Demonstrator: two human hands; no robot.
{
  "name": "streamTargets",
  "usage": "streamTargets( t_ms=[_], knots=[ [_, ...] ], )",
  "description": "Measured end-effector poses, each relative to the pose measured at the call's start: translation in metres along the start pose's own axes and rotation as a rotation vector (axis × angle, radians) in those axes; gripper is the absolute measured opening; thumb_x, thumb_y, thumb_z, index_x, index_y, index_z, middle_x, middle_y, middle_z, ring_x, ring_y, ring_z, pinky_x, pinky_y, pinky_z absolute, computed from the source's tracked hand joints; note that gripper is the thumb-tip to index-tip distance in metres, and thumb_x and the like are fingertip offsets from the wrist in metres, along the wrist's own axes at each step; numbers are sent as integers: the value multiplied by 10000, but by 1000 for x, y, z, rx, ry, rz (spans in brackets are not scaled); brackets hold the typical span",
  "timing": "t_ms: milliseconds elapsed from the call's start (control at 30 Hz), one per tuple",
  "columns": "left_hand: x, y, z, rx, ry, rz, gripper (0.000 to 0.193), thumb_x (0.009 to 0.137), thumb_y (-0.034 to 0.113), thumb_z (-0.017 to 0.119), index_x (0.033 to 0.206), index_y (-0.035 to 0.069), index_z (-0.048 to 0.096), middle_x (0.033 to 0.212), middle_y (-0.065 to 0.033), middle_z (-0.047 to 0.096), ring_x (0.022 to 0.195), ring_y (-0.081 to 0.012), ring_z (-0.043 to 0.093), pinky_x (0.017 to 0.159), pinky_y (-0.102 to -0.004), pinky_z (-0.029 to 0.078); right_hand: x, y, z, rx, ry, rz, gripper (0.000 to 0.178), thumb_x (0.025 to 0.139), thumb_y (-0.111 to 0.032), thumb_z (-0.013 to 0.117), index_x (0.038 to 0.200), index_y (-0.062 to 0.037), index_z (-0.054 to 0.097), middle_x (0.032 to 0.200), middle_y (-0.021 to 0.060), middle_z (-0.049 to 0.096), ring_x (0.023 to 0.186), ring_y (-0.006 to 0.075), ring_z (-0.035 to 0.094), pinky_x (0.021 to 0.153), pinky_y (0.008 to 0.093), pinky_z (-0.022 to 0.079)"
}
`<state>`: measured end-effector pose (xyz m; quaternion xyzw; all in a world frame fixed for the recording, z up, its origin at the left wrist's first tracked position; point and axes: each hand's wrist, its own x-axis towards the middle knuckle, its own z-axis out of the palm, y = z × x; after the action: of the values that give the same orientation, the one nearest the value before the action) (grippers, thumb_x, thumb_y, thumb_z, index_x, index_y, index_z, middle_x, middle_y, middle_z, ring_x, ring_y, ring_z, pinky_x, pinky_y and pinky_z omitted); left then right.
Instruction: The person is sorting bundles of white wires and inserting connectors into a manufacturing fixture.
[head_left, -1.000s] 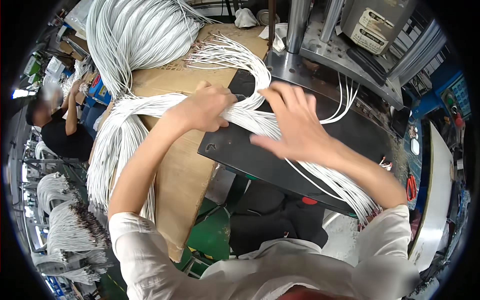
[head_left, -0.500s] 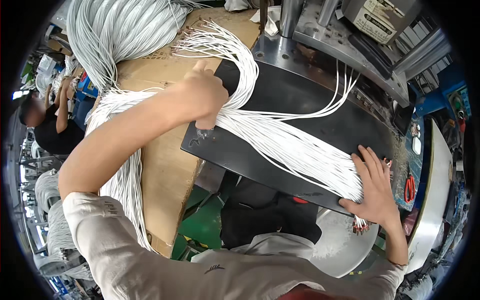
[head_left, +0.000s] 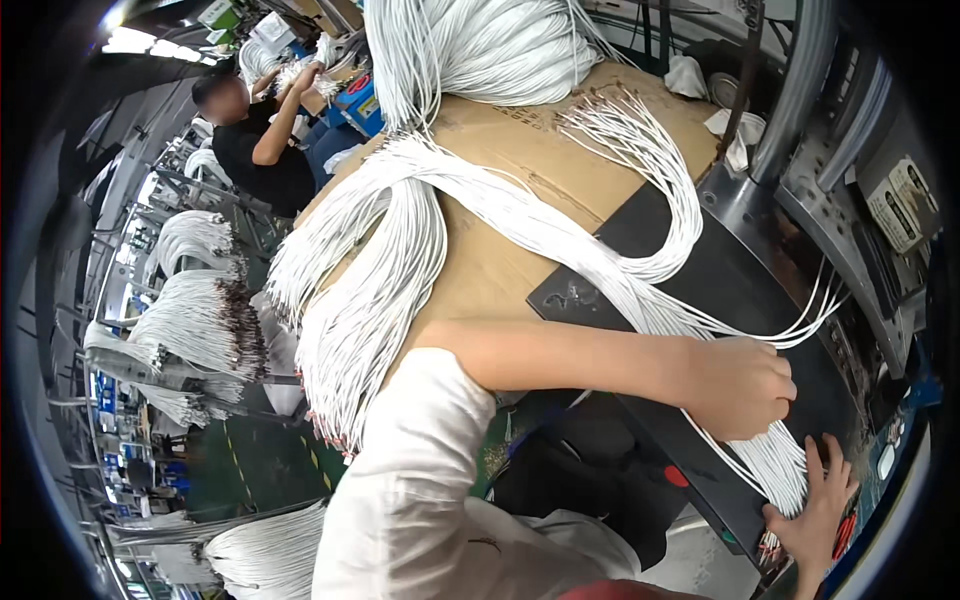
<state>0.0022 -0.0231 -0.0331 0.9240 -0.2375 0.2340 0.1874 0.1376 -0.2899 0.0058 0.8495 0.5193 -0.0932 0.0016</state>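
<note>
Across the broad brown cardboard [head_left: 480, 285] we see a great heap of pale cables [head_left: 500, 50] at the far side, and beyond its right edge a black board [head_left: 745, 285]. Our white cable bundle [head_left: 520, 222] runs from the cardboard over that board toward our lower right, while two thick tails [head_left: 380, 300] hang down at its left end. A curled bunch [head_left: 685, 190] bends off it, far side, partly on the cardboard. Our left hand [head_left: 742, 390] crosses over the bundle with its fingers curled well in; we cannot tell whether they have hold of any strands beneath. Our right hand [head_left: 815, 512] is spread at the bundle's lower end, thumb well apart from the fingers, beside the cables without closing round them. A few loose strands [head_left: 800, 325] arc away toward the metal press, and we judge they could snag there if the bundle were pulled sharply. The coloured tips [head_left: 770, 550] lie near the board's edge; uneven pressure from our right palm could push them out of line, and the weight of the tails could drag everything leftward.
</note>
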Motion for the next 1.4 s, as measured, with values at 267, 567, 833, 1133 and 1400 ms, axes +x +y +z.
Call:
streamTargets(
  t_ms=[267,567,833,1133,1400],
  knots=[
    [-17,-111,7,423,-167,-353,497,974,396,521,1099,-72,634,1129,-174,631,1115,-330,600,923,-488,494,-30,23,15,109,121,-95,963,791,-607,671,1520,-58,363,1534,201,391,1427,455,299,1130,603,206],
    [-22,-22,-1,-161,-35,-300,398,881,399,678,893,3,713,893,-147,631,895,-330,619,820,-446,487,-20,36,-18,6,-121,-143,655,945,-490,550,1443,-71,486,1494,185,443,1381,384,383,1117,591,199],
    [9,-46,26,-145,-85,-249,276,878,256,671,811,-8,711,854,-169,683,878,-354,623,791,-421,494,66,2,-15,1004,-64,-35,231,936,-181,615,1049,7,542,920,50,513,843,111,458,787,249,380],
    [9,-56,33,-58,-17,-171,424,978,367,550,856,-5,711,905,-179,713,877,-364,682,693,-448,557,82,30,-66,132,-396,-128,389,1014,-312,539,1062,63,635,829,226,654,782,283,617,714,365,469],
    [18,-65,45,13,214,-123,518,1049,413,397,1079,-3,704,1079,-209,704,1019,-349,658,863,-444,533,97,9,-20,361,-149,24,551,978,-365,622,1294,75,522,1175,244,632,1010,333,600,870,454,468]
  ],
)
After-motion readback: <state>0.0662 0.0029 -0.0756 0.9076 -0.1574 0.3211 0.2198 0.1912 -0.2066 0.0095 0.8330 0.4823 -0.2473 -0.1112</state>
